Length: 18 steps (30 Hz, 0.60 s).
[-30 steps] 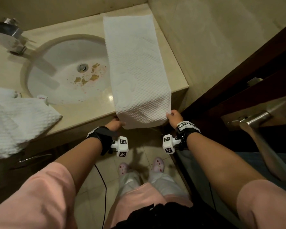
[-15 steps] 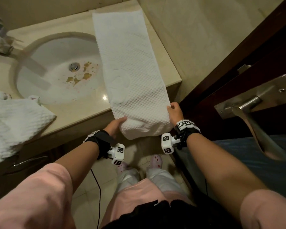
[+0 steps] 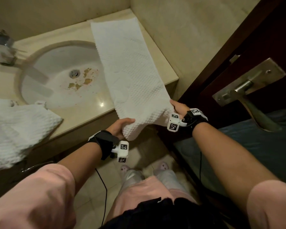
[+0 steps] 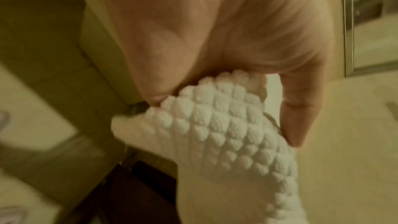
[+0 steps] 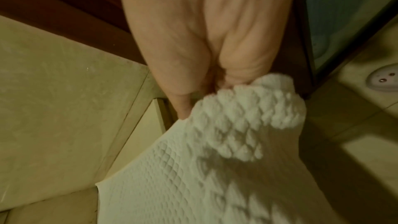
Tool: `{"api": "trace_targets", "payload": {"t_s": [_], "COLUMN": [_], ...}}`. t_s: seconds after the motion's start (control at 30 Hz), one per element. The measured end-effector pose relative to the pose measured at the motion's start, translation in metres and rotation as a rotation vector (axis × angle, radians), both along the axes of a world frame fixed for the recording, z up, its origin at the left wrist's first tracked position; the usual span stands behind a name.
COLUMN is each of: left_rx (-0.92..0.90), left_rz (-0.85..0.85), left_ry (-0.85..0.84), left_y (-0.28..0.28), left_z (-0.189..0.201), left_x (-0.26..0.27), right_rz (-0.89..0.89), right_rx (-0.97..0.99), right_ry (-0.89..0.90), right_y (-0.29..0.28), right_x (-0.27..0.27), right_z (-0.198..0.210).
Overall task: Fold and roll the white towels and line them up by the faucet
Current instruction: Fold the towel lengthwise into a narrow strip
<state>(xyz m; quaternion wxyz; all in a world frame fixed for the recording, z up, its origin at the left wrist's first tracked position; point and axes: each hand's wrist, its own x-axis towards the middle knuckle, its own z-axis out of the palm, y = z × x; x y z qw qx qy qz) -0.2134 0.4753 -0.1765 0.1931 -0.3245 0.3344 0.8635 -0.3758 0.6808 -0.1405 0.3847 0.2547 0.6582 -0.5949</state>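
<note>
Stained white sink (image 3: 45,75) set in a beige counter (image 3: 82,119); metal door handle (image 3: 243,90) (on the dark door) at right.

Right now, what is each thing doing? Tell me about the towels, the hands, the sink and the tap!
Long towel: folded into a strip, lying on the counter, near end lifted off the edge.
Left hand: gripping the towel's near left corner.
Right hand: gripping its near right corner.
Other towel: crumpled, not folded.
Sink: no water, brown stains.
Tap: no water running.
</note>
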Motion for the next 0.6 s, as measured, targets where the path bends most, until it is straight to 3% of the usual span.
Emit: {"api": "trace_targets", "payload": {"t_s": [0.23, 0.4, 0.6], "left_rx": [0.038, -0.028, -0.02], "left_rz": [0.062, 0.07, 0.201], "left_ry": [-0.068, -0.124, -0.155], "left_y": [0.003, 0.007, 0.019], "left_z": [0.035, 0.054, 0.061], "left_x": [0.004, 0.01, 0.021], "right_rz": [0.137, 0.203, 0.256], "right_rx": [-0.194, -0.265, -0.313], "right_ry": [-0.2, -0.268, -0.288], "right_y": [0.024, 0.042, 0.059], "right_x": [0.02, 0.042, 0.054], "right_z": [-0.003, 0.001, -0.007]}}
